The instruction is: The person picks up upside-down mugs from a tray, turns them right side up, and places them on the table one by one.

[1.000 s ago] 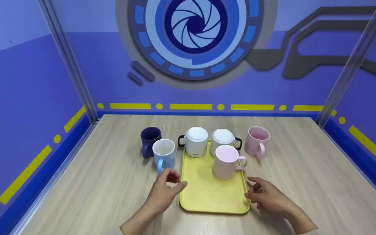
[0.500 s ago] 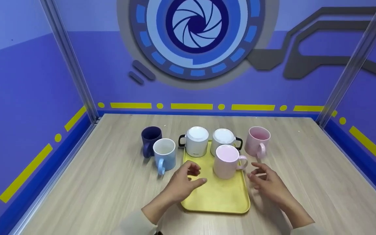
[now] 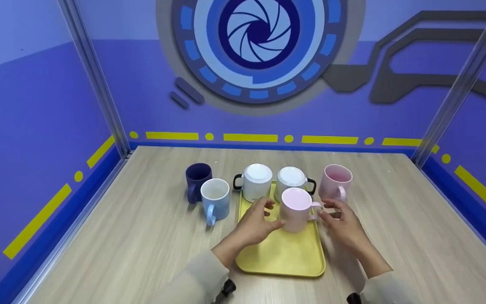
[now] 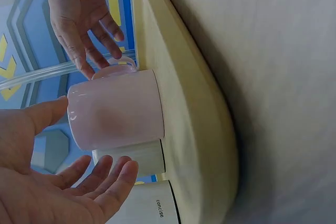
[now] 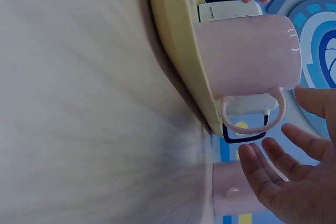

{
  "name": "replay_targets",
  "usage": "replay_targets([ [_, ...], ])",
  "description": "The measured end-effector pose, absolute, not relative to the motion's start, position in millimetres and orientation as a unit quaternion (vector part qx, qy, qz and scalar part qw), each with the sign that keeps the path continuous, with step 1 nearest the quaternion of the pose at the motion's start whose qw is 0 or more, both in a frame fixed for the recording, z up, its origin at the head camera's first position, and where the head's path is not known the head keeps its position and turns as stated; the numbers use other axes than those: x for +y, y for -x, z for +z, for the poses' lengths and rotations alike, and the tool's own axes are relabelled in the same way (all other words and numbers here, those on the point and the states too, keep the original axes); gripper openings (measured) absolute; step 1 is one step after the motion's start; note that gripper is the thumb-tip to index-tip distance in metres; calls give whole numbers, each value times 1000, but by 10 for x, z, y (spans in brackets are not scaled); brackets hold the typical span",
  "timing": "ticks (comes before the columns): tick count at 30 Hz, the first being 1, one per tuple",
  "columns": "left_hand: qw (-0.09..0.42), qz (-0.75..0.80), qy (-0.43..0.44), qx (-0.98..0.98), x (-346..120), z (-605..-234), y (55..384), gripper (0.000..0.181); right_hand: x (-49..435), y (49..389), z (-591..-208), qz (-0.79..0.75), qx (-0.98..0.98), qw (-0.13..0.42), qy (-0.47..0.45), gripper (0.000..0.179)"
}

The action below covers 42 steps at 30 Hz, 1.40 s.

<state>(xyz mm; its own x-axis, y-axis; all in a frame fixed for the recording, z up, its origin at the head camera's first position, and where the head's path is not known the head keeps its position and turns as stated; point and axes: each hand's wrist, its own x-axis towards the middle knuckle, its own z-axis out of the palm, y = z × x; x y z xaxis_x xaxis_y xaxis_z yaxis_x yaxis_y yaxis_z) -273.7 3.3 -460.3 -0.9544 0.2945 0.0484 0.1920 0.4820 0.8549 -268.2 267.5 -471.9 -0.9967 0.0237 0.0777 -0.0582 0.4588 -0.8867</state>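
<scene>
An upside-down pink mug [image 3: 295,215] stands on a yellow tray [image 3: 283,258], its handle pointing right. On the mug's left is my left hand [image 3: 253,228], thumb and fingers spread around that side; whether the thumb touches it I cannot tell. Beside the handle [image 5: 254,130], my right hand [image 3: 345,226] is held with loosely bent fingers, gripping nothing. Two white mugs with black handles also sit upside down at the tray's far end, the left one [image 3: 257,182] and the right one [image 3: 290,177], which the pink mug partly hides.
Left of the tray, a dark blue mug [image 3: 198,175] and a light blue mug [image 3: 215,202] stand upright on the wooden table [image 3: 141,236]. A second pink mug [image 3: 335,183] is upright at the right, beyond my right hand. Blue walls enclose the table's back and sides.
My left hand has moved right and forward, from beside the light blue mug to the pink mug on the tray. My right hand has moved forward to its handle. The mugs stay put.
</scene>
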Motion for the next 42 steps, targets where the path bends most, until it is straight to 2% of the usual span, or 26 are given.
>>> replay_targets([
  [7, 66, 463, -137, 873, 219, -4678, 2894, 74, 2667, 2778, -4800, 529, -848, 21, -13, 43],
  [16, 70, 447, -147, 880, 405, -4757, 3005, 82, 2672, 2865, -4868, 545, -838, 3, -27, 33],
  [27, 46, 429, -135, 892, 448, -4736, 2950, 72, 2661, 2833, -4841, 526, -850, -4, -12, 32],
  [36, 32, 433, -142, 890, 377, -4569, 2823, 75, 2625, 2772, -4708, 514, -855, 47, -49, 27],
  [42, 11, 433, -143, 890, 273, -4476, 2698, 71, 2557, 2701, -4594, 517, -851, 58, -73, 26],
])
